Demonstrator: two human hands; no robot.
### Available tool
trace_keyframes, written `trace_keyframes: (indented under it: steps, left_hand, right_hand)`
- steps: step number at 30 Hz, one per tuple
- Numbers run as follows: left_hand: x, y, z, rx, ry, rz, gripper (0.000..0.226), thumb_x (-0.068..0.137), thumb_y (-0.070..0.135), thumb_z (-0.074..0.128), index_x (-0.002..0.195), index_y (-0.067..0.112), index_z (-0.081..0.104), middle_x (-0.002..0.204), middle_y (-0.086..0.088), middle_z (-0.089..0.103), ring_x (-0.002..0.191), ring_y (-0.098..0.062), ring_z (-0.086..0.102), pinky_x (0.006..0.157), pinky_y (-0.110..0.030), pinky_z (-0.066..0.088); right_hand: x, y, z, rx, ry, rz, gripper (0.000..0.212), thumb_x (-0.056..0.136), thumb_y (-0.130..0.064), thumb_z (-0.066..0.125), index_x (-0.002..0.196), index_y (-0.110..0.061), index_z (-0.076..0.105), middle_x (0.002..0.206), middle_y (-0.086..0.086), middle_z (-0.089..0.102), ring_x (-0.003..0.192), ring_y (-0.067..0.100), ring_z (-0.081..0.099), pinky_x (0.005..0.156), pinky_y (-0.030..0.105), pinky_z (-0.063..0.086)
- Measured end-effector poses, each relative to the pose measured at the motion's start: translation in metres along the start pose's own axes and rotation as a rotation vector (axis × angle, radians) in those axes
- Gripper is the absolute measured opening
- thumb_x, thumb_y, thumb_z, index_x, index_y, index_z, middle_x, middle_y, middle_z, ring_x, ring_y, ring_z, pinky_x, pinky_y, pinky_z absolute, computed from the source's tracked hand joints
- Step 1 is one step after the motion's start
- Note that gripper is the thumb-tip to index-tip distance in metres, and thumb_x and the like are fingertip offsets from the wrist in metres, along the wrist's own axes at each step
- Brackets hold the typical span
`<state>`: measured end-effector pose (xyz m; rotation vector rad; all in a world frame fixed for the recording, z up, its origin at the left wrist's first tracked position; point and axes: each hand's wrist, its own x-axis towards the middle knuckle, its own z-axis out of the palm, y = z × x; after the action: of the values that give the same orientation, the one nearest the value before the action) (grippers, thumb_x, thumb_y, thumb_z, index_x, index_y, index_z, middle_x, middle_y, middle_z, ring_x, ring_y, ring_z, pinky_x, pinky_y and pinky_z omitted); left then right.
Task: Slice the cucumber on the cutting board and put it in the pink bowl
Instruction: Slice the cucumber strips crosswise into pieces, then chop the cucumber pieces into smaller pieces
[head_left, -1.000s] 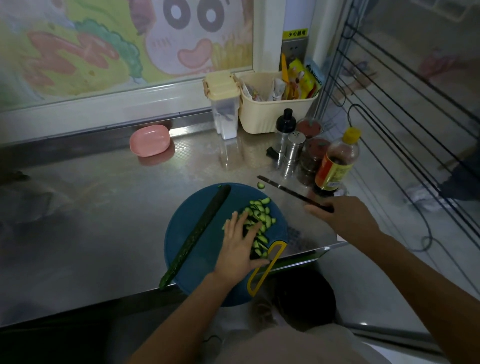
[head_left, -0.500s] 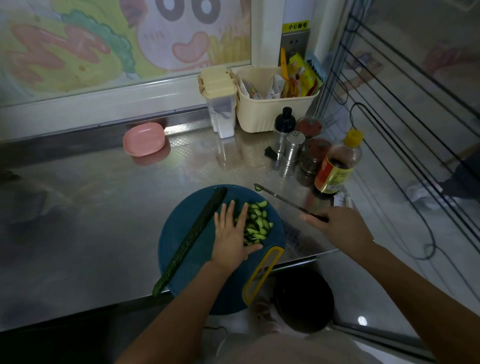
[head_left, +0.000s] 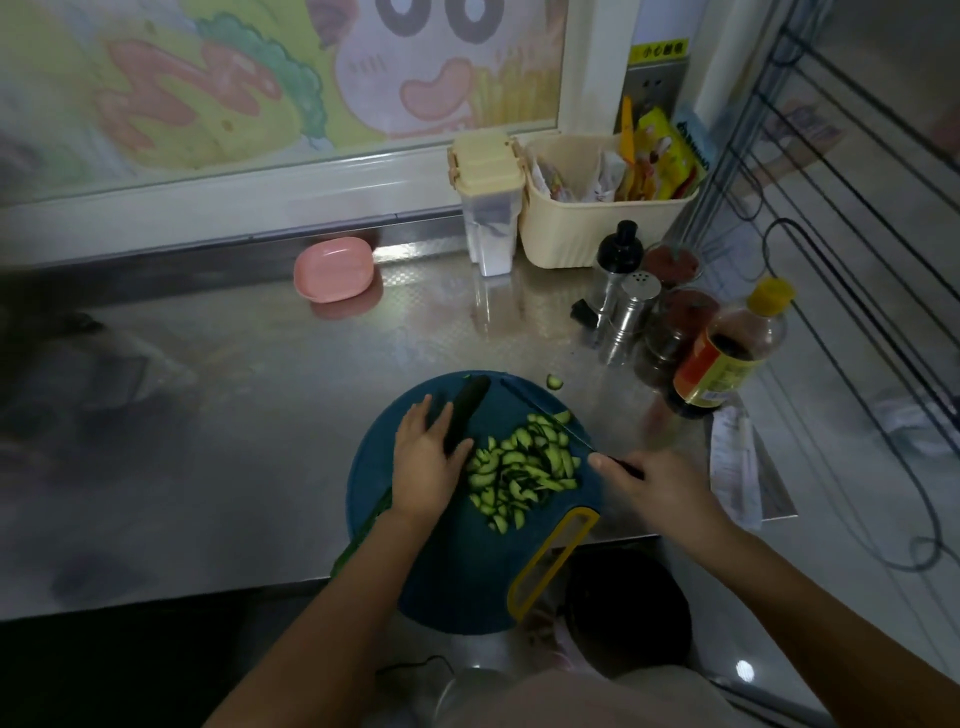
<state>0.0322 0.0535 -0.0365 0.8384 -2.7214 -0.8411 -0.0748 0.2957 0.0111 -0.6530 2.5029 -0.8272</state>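
Observation:
A round blue cutting board overhangs the steel counter's front edge. A long dark cucumber lies across its left side, and my left hand wraps around its middle, hiding part of it. Its lower end pokes past the board at the left. A pile of green slices sits on the board's right half. My right hand grips the knife, whose blade lies along the pile's far right side. The pink bowl stands far back by the wall, holding nothing.
One stray slice lies on the counter just beyond the board. A sauce bottle, shakers and jars crowd the right. A cream basket and a lidded container stand at the back. Paper lies by the right edge.
My left hand left the slice pile and moved left onto the cucumber. The knife came down from beyond the board to the pile's right side.

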Motion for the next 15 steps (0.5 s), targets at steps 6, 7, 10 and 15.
trace_keyframes:
  steps: [6,7,10,15]
  left_hand:
    - [-0.004,-0.022,-0.012,0.070,-0.092,-0.133,0.047,0.090,0.024,0.062,0.133,0.010,0.049,0.127,-0.014,0.050,0.116,-0.030,0.045,0.094,-0.037,0.040]
    - [-0.003,-0.022,-0.012,0.077,-0.099,-0.131,0.045,0.090,0.024,0.061,0.132,0.010,0.051,0.125,-0.014,0.051,0.113,-0.030,0.048,0.093,-0.038,0.041]
    - [-0.001,-0.021,-0.015,0.055,-0.111,-0.157,0.042,0.092,0.021,0.058,0.132,0.008,0.051,0.124,-0.014,0.052,0.110,-0.031,0.051,0.093,-0.038,0.042]
    - [0.002,-0.021,-0.020,-0.019,-0.133,-0.244,0.040,0.092,0.019,0.058,0.130,0.007,0.054,0.126,-0.015,0.056,0.108,-0.029,0.056,0.090,-0.032,0.043]
  right_hand:
    - [-0.014,-0.019,0.026,0.232,-0.181,0.056,0.057,0.094,-0.050,0.039,0.049,-0.016,0.044,0.042,-0.003,0.046,0.049,0.017,0.051,0.059,0.035,0.041]
    - [-0.016,-0.019,0.029,0.251,-0.222,0.061,0.057,0.093,-0.052,0.040,0.047,-0.017,0.042,0.041,-0.003,0.044,0.047,0.014,0.048,0.059,0.033,0.039]
    - [-0.021,-0.017,0.034,0.194,-0.356,0.041,0.057,0.090,-0.057,0.042,0.050,-0.017,0.040,0.045,-0.003,0.039,0.044,0.009,0.044,0.059,0.030,0.036]
    - [-0.030,0.000,0.034,0.067,-0.457,-0.007,0.052,0.090,-0.057,0.043,0.056,-0.018,0.047,0.047,-0.006,0.046,0.046,0.002,0.047,0.060,0.026,0.038]
